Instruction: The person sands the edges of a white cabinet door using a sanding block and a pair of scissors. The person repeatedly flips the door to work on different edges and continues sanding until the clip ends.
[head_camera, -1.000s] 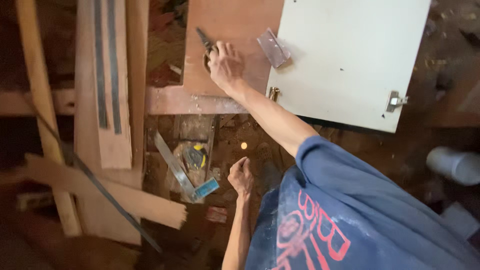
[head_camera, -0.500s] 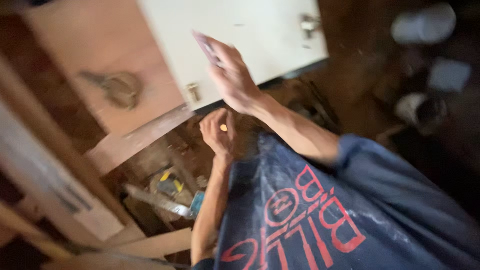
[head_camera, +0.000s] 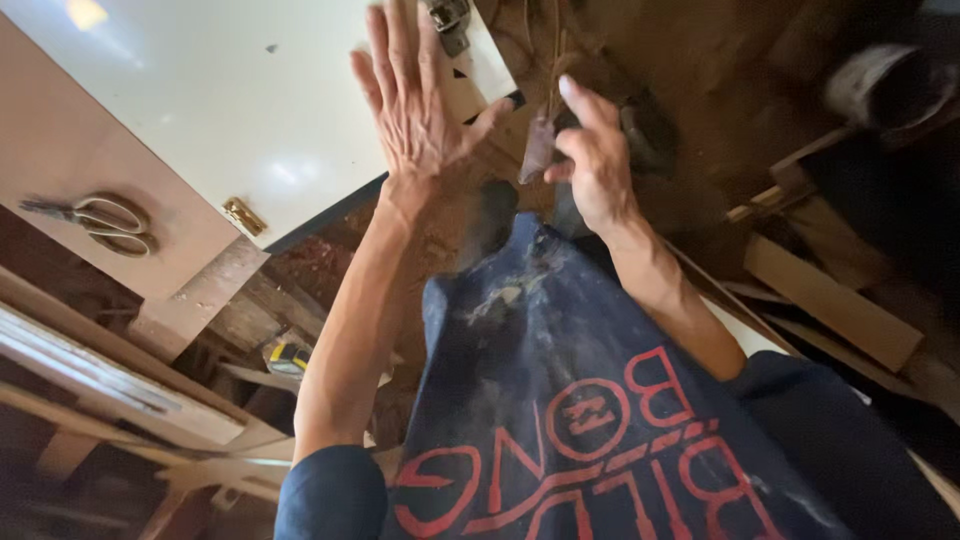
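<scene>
Open palm over the white panel's edge

The left hand (head_camera: 415, 95) is spreading flat, fingers apart, above the white panel (head_camera: 250, 110); the right hand (head_camera: 592, 160) is pinching a small brown piece (head_camera: 538, 150) beside it.

The left hand (head_camera: 415, 105) is open flat, fingers spread toward twelve o'clock, over the white panel (head_camera: 230, 110). The right hand (head_camera: 592, 160), at three o'clock of it, is half closed, and a small brownish piece (head_camera: 538, 150), blurred, shows at its thumb.
</scene>
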